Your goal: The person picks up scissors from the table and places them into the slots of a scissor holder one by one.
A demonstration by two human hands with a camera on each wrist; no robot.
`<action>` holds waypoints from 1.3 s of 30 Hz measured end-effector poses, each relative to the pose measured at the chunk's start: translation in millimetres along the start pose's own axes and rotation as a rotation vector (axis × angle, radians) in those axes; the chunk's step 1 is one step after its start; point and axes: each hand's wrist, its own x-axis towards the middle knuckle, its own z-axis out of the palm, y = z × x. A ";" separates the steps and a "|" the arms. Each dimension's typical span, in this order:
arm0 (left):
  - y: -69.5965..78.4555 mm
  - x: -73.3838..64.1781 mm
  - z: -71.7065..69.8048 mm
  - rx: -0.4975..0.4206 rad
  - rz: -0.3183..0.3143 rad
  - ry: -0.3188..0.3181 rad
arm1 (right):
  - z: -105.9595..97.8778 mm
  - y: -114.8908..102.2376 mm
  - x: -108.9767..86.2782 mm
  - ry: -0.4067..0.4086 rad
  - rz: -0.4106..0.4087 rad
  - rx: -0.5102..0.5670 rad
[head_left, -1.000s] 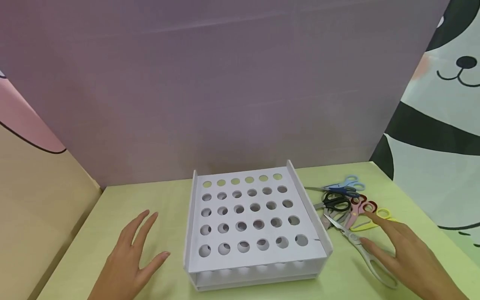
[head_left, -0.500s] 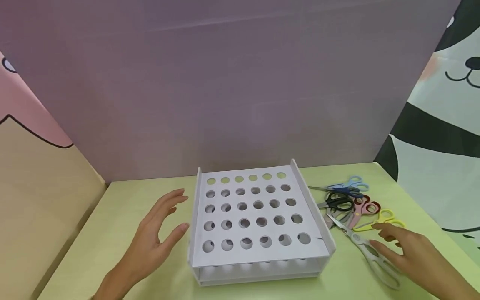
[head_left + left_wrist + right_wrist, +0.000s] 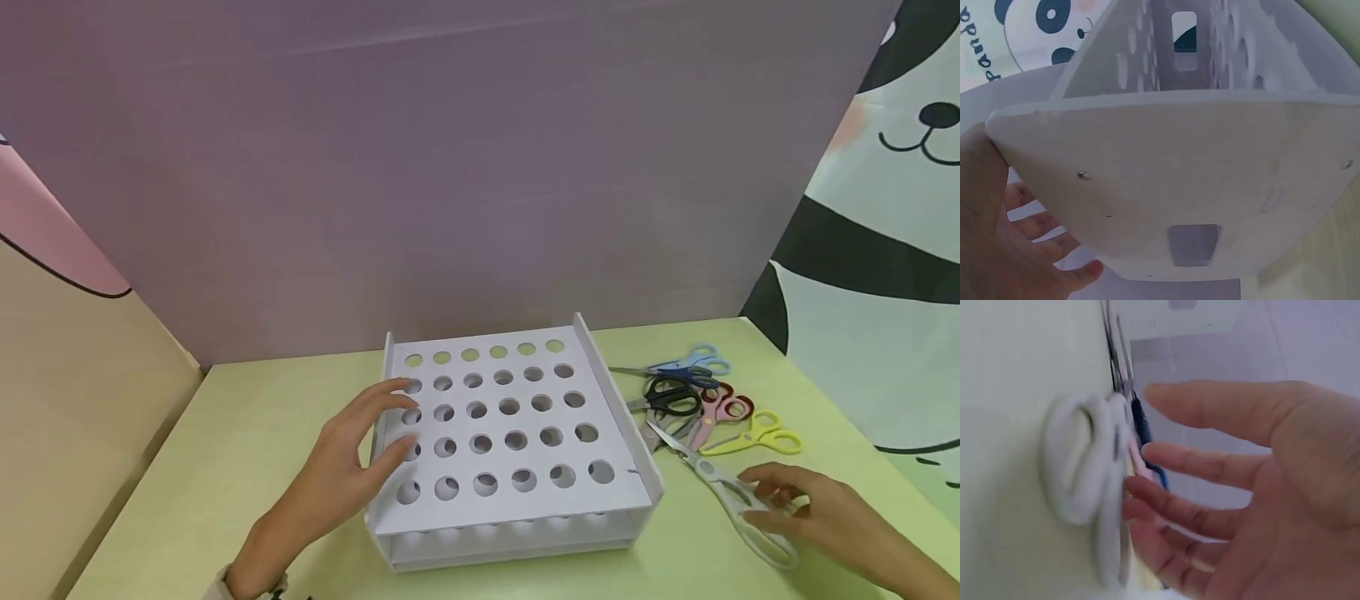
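Observation:
A white rack [image 3: 495,425] with rows of round holes stands mid-table in the head view. My left hand [image 3: 341,479] hovers at its left edge, fingers loosely bent over the first column of holes. In the left wrist view, that hand's fingers appear past the slanted edge of the rack's side panel [image 3: 1135,137]. White-handled scissors [image 3: 707,469] lie to the rack's right, blades pointing at it. My right hand [image 3: 813,508] is over their handles, thumb and fingers apart. In the right wrist view, the fingers are beside the white handle [image 3: 1057,469], not curled round it.
Beyond the white scissors lies a pile of other scissors: light blue [image 3: 693,360], dark blue [image 3: 699,377], black [image 3: 666,397], pink [image 3: 711,412] and yellow [image 3: 753,436]. A purple-grey panel [image 3: 480,183] rises behind the pale green table [image 3: 277,400]; printed panels flank it.
My left hand has moved right and up from the table to the rack's left edge. The right hand has drawn back from the pile to the white scissors' handles, its fingers bending more.

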 end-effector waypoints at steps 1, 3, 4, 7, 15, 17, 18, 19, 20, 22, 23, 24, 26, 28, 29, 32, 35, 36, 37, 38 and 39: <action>0.3 0.0 1.3 0.006 0.005 -0.004 | 2.0 2.4 -0.1 -0.029 0.001 0.018; 0.8 0.0 2.9 0.013 0.021 -0.004 | 5.6 6.7 -0.5 -0.070 -0.007 0.048; 1.0 -0.2 3.4 0.015 0.031 0.000 | 6.5 8.3 -0.3 -0.080 -0.016 0.052; 2.3 0.2 5.0 0.005 0.052 -0.011 | 7.5 10.4 -1.1 -0.084 -0.007 0.037; 1.5 1.1 10.3 0.031 0.053 -0.072 | -0.8 15.9 -7.8 -0.083 0.025 0.058; 0.8 1.4 11.1 0.044 0.068 -0.081 | -2.0 18.8 -7.4 -0.071 0.029 0.008; 0.4 1.5 11.4 0.045 0.073 -0.086 | -2.1 20.0 -6.6 -0.074 0.032 -0.016; 0.1 1.6 11.5 0.048 0.082 -0.093 | -2.2 21.2 -5.1 -0.085 0.045 -0.045; 0.0 1.6 11.5 0.054 0.085 -0.100 | -1.7 22.6 -3.8 -0.096 0.051 -0.068; -0.4 1.3 11.3 0.063 0.089 -0.111 | -0.3 24.3 -0.5 -0.127 0.079 -0.093; -0.8 1.0 11.3 0.067 0.087 -0.117 | 0.7 24.6 0.9 -0.141 0.085 -0.091; -1.2 0.6 11.2 0.068 0.085 -0.119 | 1.7 24.6 2.0 -0.157 0.097 -0.084; -1.9 0.0 11.3 0.064 0.074 -0.124 | 3.5 24.8 2.4 -0.172 0.111 -0.072; -2.9 -0.7 11.7 0.056 0.066 -0.123 | 5.2 23.9 0.4 -0.186 0.114 -0.051; -3.3 -0.9 12.2 0.051 0.064 -0.121 | 5.8 23.2 -1.1 -0.193 0.104 -0.040; -3.9 -1.2 13.1 0.036 0.062 -0.117 | 7.0 21.1 -4.0 -0.212 0.105 -0.023; -5.0 -1.3 13.3 0.032 0.061 -0.117 | 6.0 21.5 -4.7 -0.238 0.069 0.005; -5.1 -1.4 13.1 0.030 0.060 -0.121 | 4.9 22.1 -4.7 -0.255 0.070 0.038; -5.4 -1.4 13.0 0.031 0.060 -0.124 | 3.7 23.2 -4.9 -0.273 0.062 0.085; -5.8 -1.3 13.0 0.031 0.061 -0.128 | 2.5 24.3 -5.0 -0.292 0.052 0.134; -6.0 -1.1 12.9 0.032 0.056 -0.131 | 1.0 24.5 -5.0 -0.312 0.039 0.190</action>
